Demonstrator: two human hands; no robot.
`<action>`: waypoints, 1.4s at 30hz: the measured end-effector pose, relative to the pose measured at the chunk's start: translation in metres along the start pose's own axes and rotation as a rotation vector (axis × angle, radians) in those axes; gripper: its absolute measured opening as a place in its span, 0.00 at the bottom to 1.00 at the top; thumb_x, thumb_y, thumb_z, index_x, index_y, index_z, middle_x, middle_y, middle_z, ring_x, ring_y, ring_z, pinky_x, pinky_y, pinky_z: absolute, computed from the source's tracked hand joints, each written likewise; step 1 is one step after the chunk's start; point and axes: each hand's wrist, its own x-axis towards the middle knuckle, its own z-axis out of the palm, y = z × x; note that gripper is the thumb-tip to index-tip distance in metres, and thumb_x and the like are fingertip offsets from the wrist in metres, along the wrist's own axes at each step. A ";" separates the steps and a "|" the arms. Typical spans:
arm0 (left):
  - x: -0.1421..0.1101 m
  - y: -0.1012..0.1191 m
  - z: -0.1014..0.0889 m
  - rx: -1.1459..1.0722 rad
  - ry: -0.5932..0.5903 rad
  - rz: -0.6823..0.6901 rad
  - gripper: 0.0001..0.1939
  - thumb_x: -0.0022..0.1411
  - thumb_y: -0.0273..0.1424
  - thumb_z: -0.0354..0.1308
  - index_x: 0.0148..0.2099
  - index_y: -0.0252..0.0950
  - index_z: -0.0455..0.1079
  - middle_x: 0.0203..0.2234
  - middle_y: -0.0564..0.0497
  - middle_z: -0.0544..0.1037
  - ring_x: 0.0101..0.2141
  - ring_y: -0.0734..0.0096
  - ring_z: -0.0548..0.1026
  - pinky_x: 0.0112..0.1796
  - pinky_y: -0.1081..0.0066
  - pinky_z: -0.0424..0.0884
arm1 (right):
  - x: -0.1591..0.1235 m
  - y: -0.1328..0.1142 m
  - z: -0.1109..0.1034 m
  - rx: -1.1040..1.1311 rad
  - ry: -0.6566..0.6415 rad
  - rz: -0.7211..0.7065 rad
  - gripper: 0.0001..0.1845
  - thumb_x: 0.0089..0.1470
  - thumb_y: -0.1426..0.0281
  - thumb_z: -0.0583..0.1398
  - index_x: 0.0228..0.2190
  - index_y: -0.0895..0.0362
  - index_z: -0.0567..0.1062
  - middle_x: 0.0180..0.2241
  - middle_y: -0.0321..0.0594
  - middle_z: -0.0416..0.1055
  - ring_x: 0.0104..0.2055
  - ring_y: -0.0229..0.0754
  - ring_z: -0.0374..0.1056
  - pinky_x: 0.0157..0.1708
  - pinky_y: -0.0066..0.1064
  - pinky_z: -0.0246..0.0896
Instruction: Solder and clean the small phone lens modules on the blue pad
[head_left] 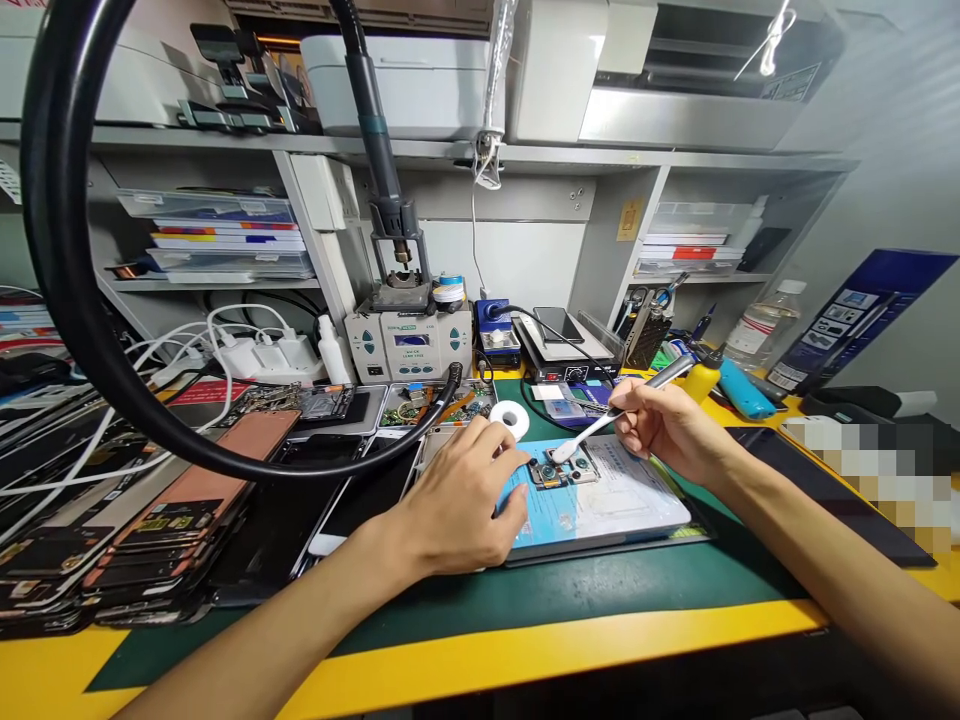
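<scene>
My right hand [660, 425] grips what looks like a toothbrush [596, 428], with a white neck and a dark handle. Its head rests on a small group of phone camera modules [550, 478] with round lenses. These parts lie on a blue and white flat box or book [622, 500]. At the left edge of that box is my left hand [465, 490], its fingers bent, thumb and forefinger apart with nothing visible between them. Just beyond the left fingertips lies a white roll [510, 420]. A thin metal tool [589, 406] shows beside my right fingers.
Stacked phone parts [187, 490] fill the left side. A thick black hose [56, 250] loops across the foreground from a hot-air station [411, 345]. A yellow bottle [703, 376] and a dark panel [832, 490] are on the right. The green mat [600, 590] covers the yellow bench.
</scene>
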 end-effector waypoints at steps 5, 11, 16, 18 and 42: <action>0.000 0.001 0.000 -0.003 -0.012 -0.011 0.15 0.68 0.29 0.52 0.52 0.31 0.74 0.43 0.41 0.73 0.45 0.56 0.68 0.47 0.56 0.70 | 0.002 0.002 -0.005 0.002 -0.002 -0.013 0.07 0.46 0.70 0.65 0.22 0.56 0.71 0.15 0.34 0.67 0.15 0.34 0.61 0.13 0.24 0.52; 0.001 0.001 -0.001 -0.001 0.000 -0.007 0.15 0.68 0.29 0.52 0.52 0.31 0.74 0.43 0.41 0.73 0.45 0.56 0.69 0.46 0.56 0.70 | 0.003 0.003 -0.006 0.004 -0.004 -0.014 0.08 0.46 0.69 0.66 0.23 0.56 0.71 0.16 0.33 0.67 0.15 0.34 0.60 0.13 0.24 0.52; 0.001 0.001 -0.001 0.000 -0.009 -0.007 0.15 0.67 0.29 0.52 0.51 0.31 0.75 0.42 0.41 0.72 0.44 0.56 0.68 0.46 0.56 0.70 | 0.005 0.003 -0.006 0.007 0.007 -0.016 0.08 0.47 0.68 0.65 0.22 0.56 0.71 0.15 0.34 0.66 0.15 0.34 0.60 0.13 0.24 0.52; 0.002 0.001 0.000 0.003 -0.010 -0.010 0.15 0.67 0.29 0.52 0.52 0.30 0.75 0.42 0.41 0.72 0.44 0.56 0.68 0.46 0.56 0.70 | 0.005 0.003 -0.006 0.011 0.012 -0.018 0.07 0.46 0.69 0.64 0.22 0.56 0.71 0.15 0.33 0.66 0.15 0.34 0.59 0.13 0.24 0.52; 0.001 0.001 -0.001 0.007 -0.017 -0.003 0.15 0.68 0.29 0.52 0.51 0.30 0.75 0.43 0.42 0.72 0.45 0.56 0.68 0.46 0.57 0.69 | 0.006 0.004 -0.007 0.030 0.042 0.014 0.07 0.44 0.69 0.64 0.22 0.56 0.71 0.15 0.34 0.66 0.14 0.34 0.59 0.12 0.24 0.50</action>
